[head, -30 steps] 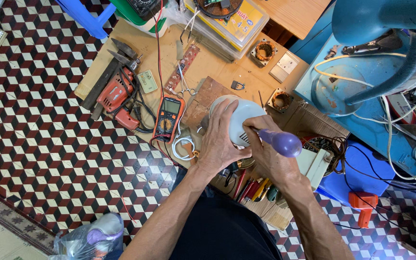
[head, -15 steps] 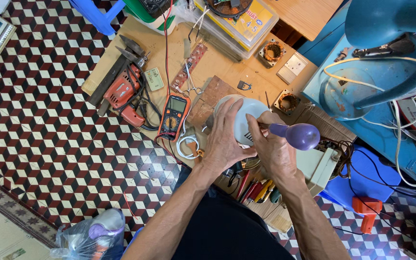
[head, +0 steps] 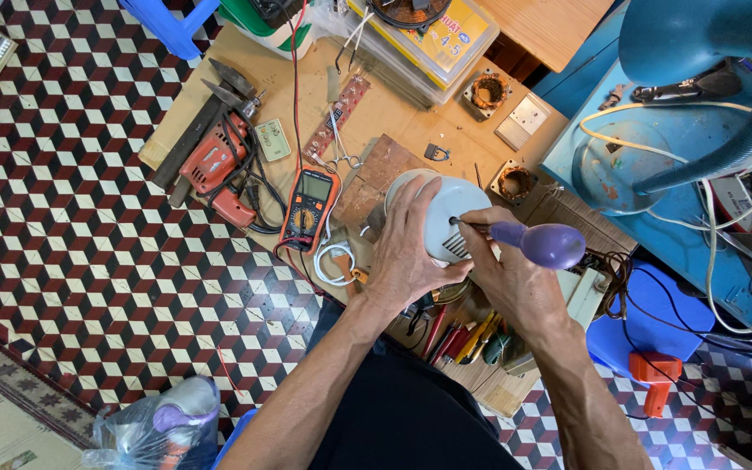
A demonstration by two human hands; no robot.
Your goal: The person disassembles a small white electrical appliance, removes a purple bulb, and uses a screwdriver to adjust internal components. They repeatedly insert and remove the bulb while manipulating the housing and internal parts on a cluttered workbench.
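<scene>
From above, seen over the person's head, one round white housing (head: pixel 450 218) lies on the wooden bench (head: pixel 393 113), right in front of the person. One screwdriver with a purple handle (head: pixel 540 243) meets it, tip set at a hole near the housing's centre. The left hand (head: pixel 406 252) lies spread over the housing's left side, fingers clasping its rim. The right hand (head: pixel 506 274) grips the screwdriver, thumb and fingers pinching the shaft, handle pointing right. Both forearms reach forward from the lap. Beside them sit one orange multimeter (head: pixel 309 207), one red power drill (head: pixel 215 165), one coil of white cable (head: pixel 337 264) and two copper-wound coils (head: pixel 487 91).
</scene>
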